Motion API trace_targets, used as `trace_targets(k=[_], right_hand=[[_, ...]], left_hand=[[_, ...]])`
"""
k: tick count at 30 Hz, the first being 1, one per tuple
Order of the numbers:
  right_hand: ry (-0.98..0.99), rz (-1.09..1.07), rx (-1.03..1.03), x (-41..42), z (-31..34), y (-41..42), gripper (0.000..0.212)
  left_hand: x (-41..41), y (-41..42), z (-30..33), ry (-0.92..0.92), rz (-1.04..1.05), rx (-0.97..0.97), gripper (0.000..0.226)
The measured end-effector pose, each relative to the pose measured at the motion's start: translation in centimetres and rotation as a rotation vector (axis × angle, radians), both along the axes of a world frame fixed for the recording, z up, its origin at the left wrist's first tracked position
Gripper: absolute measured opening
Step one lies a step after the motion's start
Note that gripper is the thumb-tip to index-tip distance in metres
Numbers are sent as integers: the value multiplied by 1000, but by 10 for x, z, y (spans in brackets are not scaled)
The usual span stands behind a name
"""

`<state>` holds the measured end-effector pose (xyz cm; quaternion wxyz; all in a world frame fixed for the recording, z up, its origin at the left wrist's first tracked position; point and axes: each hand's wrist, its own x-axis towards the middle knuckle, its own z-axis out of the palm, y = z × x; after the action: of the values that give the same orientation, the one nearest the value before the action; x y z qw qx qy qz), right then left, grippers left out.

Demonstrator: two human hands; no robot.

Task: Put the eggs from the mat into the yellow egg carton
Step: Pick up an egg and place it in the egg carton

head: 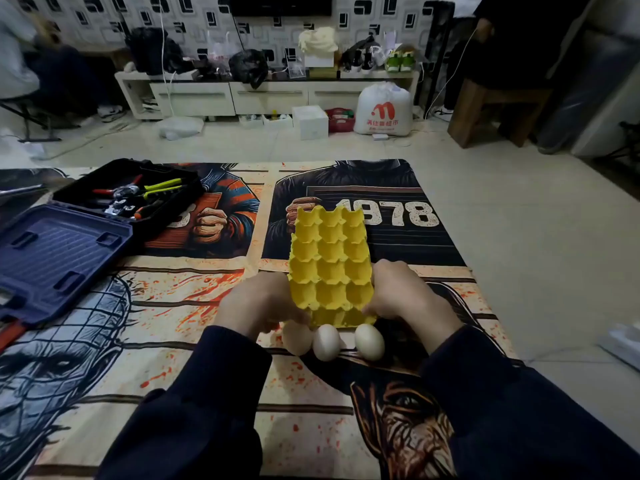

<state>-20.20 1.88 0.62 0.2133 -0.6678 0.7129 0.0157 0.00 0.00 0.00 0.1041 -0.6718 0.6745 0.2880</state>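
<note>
A yellow egg carton [330, 261] with empty cups lies lengthwise on the printed mat [194, 292], running away from me. My left hand [258, 304] grips its near left edge and my right hand [403, 294] grips its near right edge. Three eggs lie on the mat just in front of the carton's near end: a brownish egg [297, 338] on the left, a white egg [326, 342] in the middle and a white egg [369, 341] on the right. My dark sleeves fill the lower frame.
An open blue and black tool case [69, 244] with pliers and screwdrivers lies on the mat's far left. Beyond the mat are a tiled floor, a white cabinet [266, 95] with clutter, a white shopping bag [382, 110] and a wooden stool [491, 109].
</note>
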Motion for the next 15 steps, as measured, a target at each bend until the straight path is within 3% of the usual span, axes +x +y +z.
trace_targets(k=[4,15], right_hand=[[15,8,0,-2,-4,0,41],[-25,16,-40,-3,-7,0,33]], left_hand=[[1,1,0,50,61,169,28],[3,-5,-7,47,-123,199,36]])
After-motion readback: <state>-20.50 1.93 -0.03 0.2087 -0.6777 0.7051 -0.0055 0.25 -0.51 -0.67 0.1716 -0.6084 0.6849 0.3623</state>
